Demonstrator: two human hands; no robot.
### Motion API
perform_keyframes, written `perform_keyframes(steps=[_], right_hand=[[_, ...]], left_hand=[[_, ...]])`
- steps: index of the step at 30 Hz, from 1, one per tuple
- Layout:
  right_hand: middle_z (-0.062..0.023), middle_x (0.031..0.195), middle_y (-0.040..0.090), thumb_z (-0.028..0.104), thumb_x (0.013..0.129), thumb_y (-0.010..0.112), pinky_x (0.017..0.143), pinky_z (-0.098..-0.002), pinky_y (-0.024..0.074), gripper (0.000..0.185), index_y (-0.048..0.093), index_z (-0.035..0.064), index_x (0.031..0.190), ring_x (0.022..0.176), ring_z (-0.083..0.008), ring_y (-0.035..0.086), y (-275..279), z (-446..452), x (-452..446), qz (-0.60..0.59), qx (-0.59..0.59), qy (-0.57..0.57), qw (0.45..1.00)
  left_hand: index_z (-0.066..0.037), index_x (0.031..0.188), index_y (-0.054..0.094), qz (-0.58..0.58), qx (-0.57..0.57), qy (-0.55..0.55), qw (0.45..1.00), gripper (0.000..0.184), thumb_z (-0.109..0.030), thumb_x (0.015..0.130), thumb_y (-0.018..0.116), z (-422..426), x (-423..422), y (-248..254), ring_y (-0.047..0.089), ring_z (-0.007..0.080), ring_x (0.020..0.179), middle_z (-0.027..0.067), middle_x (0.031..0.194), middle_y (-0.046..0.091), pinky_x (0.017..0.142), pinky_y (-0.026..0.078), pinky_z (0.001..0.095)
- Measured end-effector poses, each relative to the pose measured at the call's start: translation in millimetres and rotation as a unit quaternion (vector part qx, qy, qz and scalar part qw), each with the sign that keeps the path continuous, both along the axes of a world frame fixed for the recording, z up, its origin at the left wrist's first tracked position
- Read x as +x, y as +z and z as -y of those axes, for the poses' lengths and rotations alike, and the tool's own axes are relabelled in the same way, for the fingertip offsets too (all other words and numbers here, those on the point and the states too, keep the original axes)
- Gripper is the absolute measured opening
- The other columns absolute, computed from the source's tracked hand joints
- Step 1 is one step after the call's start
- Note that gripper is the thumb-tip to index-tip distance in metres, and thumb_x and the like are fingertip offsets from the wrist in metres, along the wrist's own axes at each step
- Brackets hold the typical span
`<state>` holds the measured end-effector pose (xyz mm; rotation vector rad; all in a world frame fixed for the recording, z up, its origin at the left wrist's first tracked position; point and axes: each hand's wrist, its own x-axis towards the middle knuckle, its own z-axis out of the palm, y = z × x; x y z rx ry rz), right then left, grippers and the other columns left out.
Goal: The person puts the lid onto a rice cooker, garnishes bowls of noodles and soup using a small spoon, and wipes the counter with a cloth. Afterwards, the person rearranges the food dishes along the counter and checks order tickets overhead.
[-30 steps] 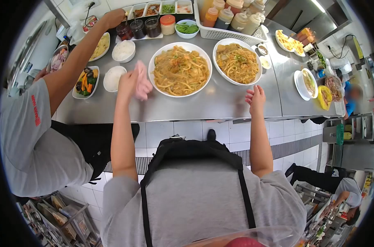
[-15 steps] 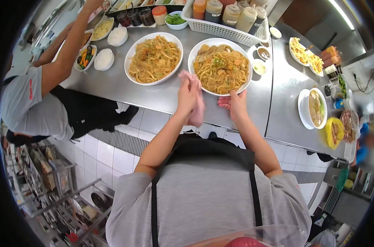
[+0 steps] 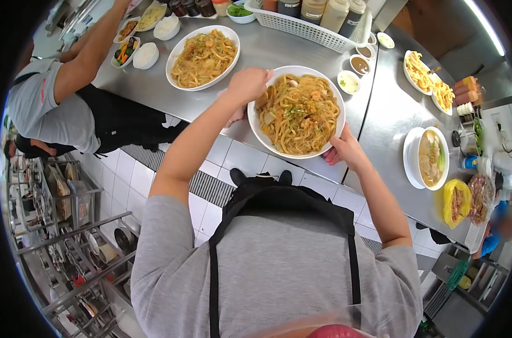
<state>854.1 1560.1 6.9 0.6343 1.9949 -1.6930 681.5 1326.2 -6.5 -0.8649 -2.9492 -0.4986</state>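
A white plate of noodles (image 3: pixel 298 115) is tilted slightly toward me at the near edge of the steel counter. My right hand (image 3: pixel 345 150) grips its lower right rim, thumb on top and fingers underneath. At the plate's upper left rim is my left hand (image 3: pixel 250 84), closed, with a pink cloth (image 3: pixel 236 116) partly hidden beneath the wrist. Whether the cloth touches the rim cannot be seen. Just left stands a second white plate of noodles (image 3: pixel 204 58), with neither hand on it.
A white basket (image 3: pixel 309 29) of sauce bottles stands behind the plates. Small sauce bowls (image 3: pixel 360 65) sit to the right. Farther right are plates of fries (image 3: pixel 418 72) and a soup bowl (image 3: pixel 432 158). A co-worker (image 3: pixel 70 84) stands at left beside small side dishes.
The right plate has come nearer to me and tilted, with my right hand on its rim. My left hand has moved up from its near-left side to its upper left rim.
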Motion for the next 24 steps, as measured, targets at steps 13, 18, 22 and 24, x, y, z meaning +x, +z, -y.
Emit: perform_keyframes(steps=[13, 18, 22, 24], right_hand=[[-0.0145, 0.076, 0.058, 0.016, 0.087, 0.042, 0.043, -0.0271, 0.0491, 0.049, 0.021, 0.0145, 0.132, 0.053, -0.0187, 0.058, -22, 20, 42, -0.051, -0.158, -0.047, 0.985], [-0.015, 0.077, 0.057, 0.009, 0.082, 0.04, 0.044, -0.0293, 0.0513, 0.049, 0.024, 0.0099, 0.128, 0.052, -0.0199, 0.058, -18, 26, 6, -0.107, -0.114, -0.069, 0.985], [-0.017, 0.083, 0.058, 0.005, 0.076, 0.041, 0.043, -0.0322, 0.0519, 0.045, 0.034, 0.0034, 0.121, 0.052, -0.022, 0.059, -8, -4, -44, -0.067, 0.005, 0.085, 0.994], [-0.0165, 0.082, 0.058, 0.006, 0.076, 0.042, 0.043, -0.032, 0.0519, 0.044, 0.036, 0.0024, 0.119, 0.052, -0.0216, 0.059, -10, -13, -67, -0.062, 0.005, 0.098, 0.993]], left_hand=[[0.002, 0.071, 0.059, 0.103, 0.024, 0.16, 0.981, 0.036, -0.025, 0.083, 0.038, 32, 75, -3, 0.056, 0.0387, 0.063, 0.0221, 0.065, 0.057, 0.064, 0.045, 0.0444], [0.003, 0.071, 0.059, 0.15, 0.081, 0.24, 0.956, 0.041, -0.029, 0.084, 0.038, 46, 112, -7, 0.057, 0.0379, 0.064, 0.0215, 0.064, 0.057, 0.063, 0.045, 0.0428], [0.001, 0.072, 0.06, 0.114, 0.085, 0.254, 0.957, 0.04, -0.027, 0.085, 0.035, 46, 101, -8, 0.056, 0.0396, 0.071, 0.0229, 0.07, 0.058, 0.068, 0.044, 0.0451], [0.001, 0.076, 0.059, 0.077, 0.074, 0.226, 0.968, 0.044, -0.031, 0.087, 0.032, 46, 74, -9, 0.056, 0.0396, 0.073, 0.0217, 0.073, 0.059, 0.07, 0.043, 0.0462]])
